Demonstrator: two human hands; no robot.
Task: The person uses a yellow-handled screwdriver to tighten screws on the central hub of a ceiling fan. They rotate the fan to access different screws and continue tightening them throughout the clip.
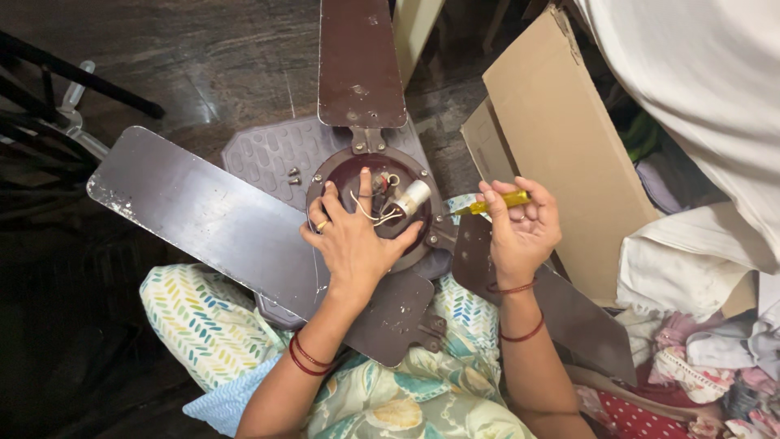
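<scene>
A dark brown ceiling fan (203, 219) lies on a grey plastic stool (268, 154) over my lap, its three blades spread out. My left hand (353, 236) rests flat on the round motor hub (422, 175), fingers apart, beside white wires and a white cylindrical capacitor (414, 195). My right hand (524, 228) is closed on a yellow-handled screwdriver (496, 203), whose tip points at the hub's right edge near a blade bracket.
Two small screws (293, 176) lie on the stool left of the hub. A flattened cardboard box (561, 138) leans at the right. Piled clothes (699, 349) and white cloth (699, 89) fill the right side. Dark chair legs (49, 97) stand at the left on the floor.
</scene>
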